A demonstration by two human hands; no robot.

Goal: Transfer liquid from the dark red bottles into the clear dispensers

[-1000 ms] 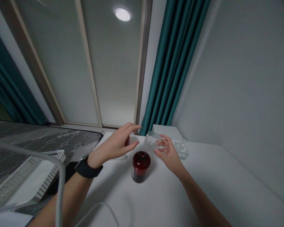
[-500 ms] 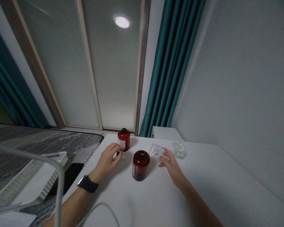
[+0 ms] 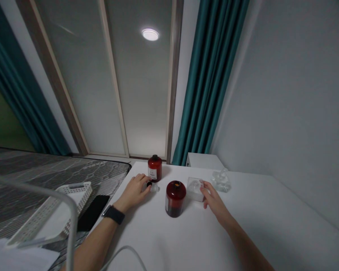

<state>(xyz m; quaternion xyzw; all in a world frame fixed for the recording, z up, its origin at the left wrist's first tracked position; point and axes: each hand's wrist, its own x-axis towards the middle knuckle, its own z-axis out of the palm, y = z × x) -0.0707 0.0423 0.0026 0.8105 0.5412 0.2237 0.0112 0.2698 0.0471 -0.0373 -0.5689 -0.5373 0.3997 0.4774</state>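
Note:
My left hand (image 3: pixel 135 192), with a dark watch on its wrist, reaches over the table's left side. Its thumb and fingers close around the black end of a small clear piece (image 3: pixel 154 187), whose exact kind is hard to make out. Just behind stands a red-brown bottle (image 3: pixel 154 169) with a black top and a white label. A second red-brown bottle (image 3: pixel 175 199), open at the neck with dark contents low inside, stands between my hands. My right hand (image 3: pixel 215 200) pinches the right edge of a clear plastic box (image 3: pixel 194 189), low at the table surface.
Crumpled clear plastic (image 3: pixel 221 181) lies right of the box on the white table (image 3: pixel 197 241). A grey cable (image 3: pixel 124 248) curves at the front. To the left are a white perforated basket (image 3: pixel 48 210), a dark flat object (image 3: pixel 93 212) and a pale bent tube (image 3: pixel 72 226).
The clear box has gone from tilted to lying flatter at the table, still in my right hand. My left hand is lower, and the small clear piece now shows beside its fingers.

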